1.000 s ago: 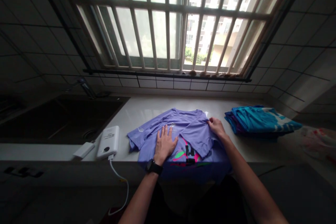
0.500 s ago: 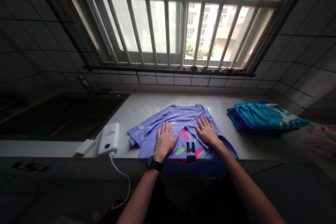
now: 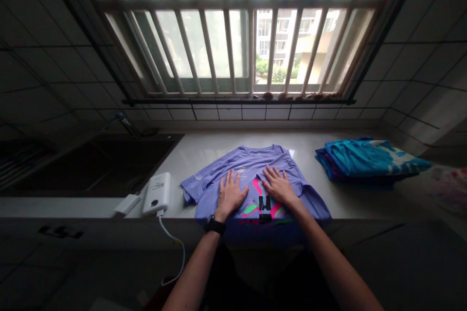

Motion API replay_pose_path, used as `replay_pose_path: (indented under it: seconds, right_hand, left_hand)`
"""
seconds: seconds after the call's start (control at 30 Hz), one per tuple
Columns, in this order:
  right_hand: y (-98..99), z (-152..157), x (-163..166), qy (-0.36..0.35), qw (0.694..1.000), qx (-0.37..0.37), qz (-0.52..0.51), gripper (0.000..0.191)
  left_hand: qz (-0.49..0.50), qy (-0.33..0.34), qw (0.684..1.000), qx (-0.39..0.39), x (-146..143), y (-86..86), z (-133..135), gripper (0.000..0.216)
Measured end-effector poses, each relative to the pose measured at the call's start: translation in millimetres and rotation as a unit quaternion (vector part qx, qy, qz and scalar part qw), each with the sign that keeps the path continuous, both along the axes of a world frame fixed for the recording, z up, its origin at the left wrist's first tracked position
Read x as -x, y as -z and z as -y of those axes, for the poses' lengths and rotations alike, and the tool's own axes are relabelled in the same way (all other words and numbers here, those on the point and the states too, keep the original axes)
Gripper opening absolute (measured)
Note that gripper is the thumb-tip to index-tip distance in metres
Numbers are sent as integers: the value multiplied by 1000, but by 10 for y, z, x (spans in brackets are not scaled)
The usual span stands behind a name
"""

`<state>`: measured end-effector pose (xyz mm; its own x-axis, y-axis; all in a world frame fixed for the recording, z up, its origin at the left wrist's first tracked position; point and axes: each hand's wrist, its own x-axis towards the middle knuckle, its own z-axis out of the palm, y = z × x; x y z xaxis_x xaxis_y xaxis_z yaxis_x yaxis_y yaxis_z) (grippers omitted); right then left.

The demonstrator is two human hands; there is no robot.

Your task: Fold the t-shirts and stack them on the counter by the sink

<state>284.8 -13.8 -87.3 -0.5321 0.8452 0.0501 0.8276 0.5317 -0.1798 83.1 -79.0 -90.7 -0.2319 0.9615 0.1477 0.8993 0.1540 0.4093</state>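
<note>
Countertop (image 3: 211,158): left hand (image 3: 229,195), right hand (image 3: 278,186) flat on purple T-shirt (image 3: 251,160)

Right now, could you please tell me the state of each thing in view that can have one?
Lavender T-shirt: lying flat, front up.
Left hand: open, palm down on the shirt.
Right hand: open, palm down on the shirt.
Teal clothes stack: folded, piled.
White power bank: cable plugged in.

Glaring daylight through window (image 3: 211,43), dim shadowed walls (image 3: 47,63), curved edges
</note>
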Motion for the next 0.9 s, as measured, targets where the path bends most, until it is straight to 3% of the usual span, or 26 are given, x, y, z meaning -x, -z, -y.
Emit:
replay_pose_path:
  seconds: [0.1,0.17,0.23,0.33,0.47,0.63,0.77,0.83,0.9]
  right_hand:
    - [0,-12,-12,-4,1000,-8,-7,53]
    - [-11,-12,-23,-9,1000,-10,-17,52]
    - [-13,-8,-33,-13,999,-12,-31,51]
    - [9,-10,-41,-11,998,-12,-57,50]
    - [47,-27,-40,-2,997,-1,-79,49]
    - [30,-28,-39,-2,996,10,-90,48]
    - [26,-30,-41,2,995,14,-98,48]
    - [42,-34,-41,2,995,8,-101,47]
    - [62,-39,-42,1,994,1,-108,47]
  left_hand:
    - [199,-55,978,-39,302,-129,-75,41]
    - [262,-96,959,-56,635,-270,-87,31]
    - [212,-128,968,-52,996,-424,-62,27]
    - [85,-182,979,17,1417,-606,-5,14]
    - [90,-187,975,79,1644,-725,-20,23]
    - [172,-158,971,51,1683,-914,-201,28]
    - [288,-78,954,10,1387,-1142,-349,19]
    - [380,-1,925,-24,1086,-1194,-389,24]
    - [497,117,858,-58,742,-1141,-394,34]
